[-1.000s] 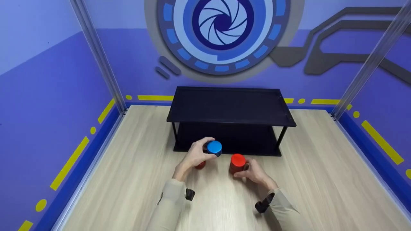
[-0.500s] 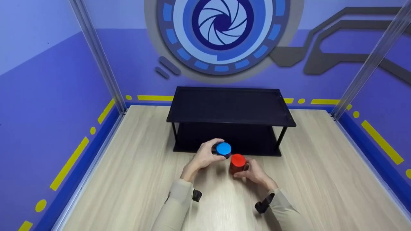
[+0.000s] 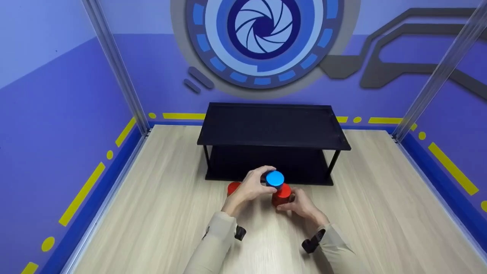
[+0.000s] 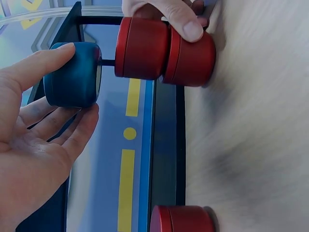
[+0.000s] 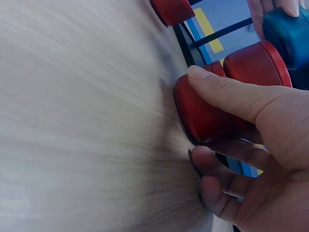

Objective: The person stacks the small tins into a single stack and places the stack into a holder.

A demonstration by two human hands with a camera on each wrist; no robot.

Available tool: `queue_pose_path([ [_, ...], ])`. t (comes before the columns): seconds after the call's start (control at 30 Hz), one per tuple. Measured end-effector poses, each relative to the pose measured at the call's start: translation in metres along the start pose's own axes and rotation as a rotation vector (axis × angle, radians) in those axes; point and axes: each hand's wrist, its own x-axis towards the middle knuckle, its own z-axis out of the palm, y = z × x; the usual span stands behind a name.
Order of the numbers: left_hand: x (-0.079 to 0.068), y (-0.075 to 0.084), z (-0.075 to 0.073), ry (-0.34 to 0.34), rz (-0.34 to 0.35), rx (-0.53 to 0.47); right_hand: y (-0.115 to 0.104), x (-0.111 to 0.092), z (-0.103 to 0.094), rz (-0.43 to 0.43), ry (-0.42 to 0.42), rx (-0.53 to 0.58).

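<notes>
Left hand [image 3: 252, 186] has the blue tin [image 3: 274, 178] pinched upright just above and a bit left of the red stack [image 3: 281, 196], not touching, while the right hand [image 3: 301, 204] grips the stack's bottom tin [image 5: 202, 112] from the right.

A blue canister [image 3: 274, 178] hangs just above two upright, stacked red canisters [image 3: 280, 198].

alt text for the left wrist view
Left hand holds a blue tin, apart from two stacked red tins; the right hand grips the lower tin. A third red tin, cut off by the bottom edge, and a black shelf also show.
</notes>
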Motion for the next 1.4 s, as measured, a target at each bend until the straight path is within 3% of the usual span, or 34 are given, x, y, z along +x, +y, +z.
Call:
queue_pose_path([
  [0.27,0.003,0.005,0.008,-0.011,0.01,0.055,0.0,0.001,0.001,-0.023,0.009,-0.003],
  [0.7,0.005,0.009,0.019,-0.029,0.024,0.061,-0.002,-0.001,0.0,-0.002,0.029,-0.042],
  [1.4,0.006,0.007,0.024,-0.067,0.008,0.071,-0.001,-0.002,0.0,-0.028,0.037,-0.055],
])
